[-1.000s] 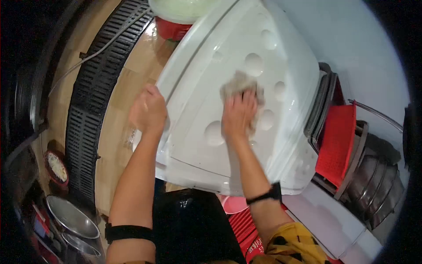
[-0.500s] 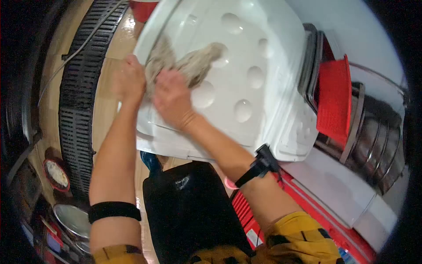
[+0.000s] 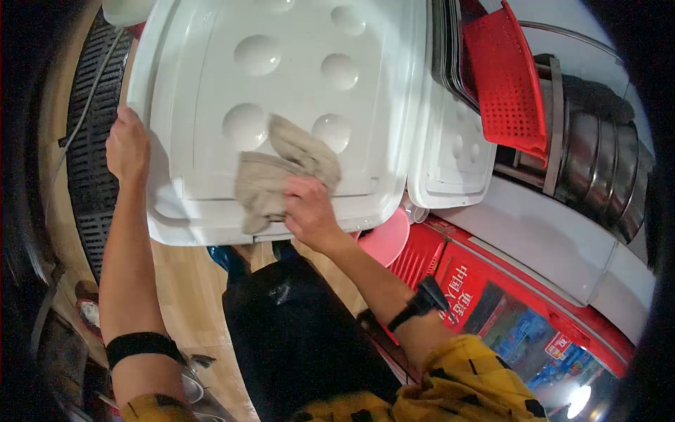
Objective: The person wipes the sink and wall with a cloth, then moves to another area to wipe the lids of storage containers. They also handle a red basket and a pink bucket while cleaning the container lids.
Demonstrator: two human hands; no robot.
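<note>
A large white plastic lid (image 3: 302, 91) with round dimples fills the upper middle of the view. My left hand (image 3: 129, 146) is closed on the lid's left edge. Near the lid's lower edge, my right hand (image 3: 308, 211) grips a crumpled beige cloth (image 3: 271, 184), which lies against the white surface. Part of the cloth spreads up and left of my right hand.
Right of the lid are a second white lid (image 3: 450, 165), a red basket (image 3: 505, 84), dark trays (image 3: 450, 49) and stacked metal pots (image 3: 605, 165). A pink basin (image 3: 387, 238) and a red cabinet (image 3: 492, 309) stand below. Black grating (image 3: 91, 151) runs along the left.
My right hand and the cloth have moved down and right, to the lid's lower part. The whole lid now shows further left, and my left hand is on its left edge.
</note>
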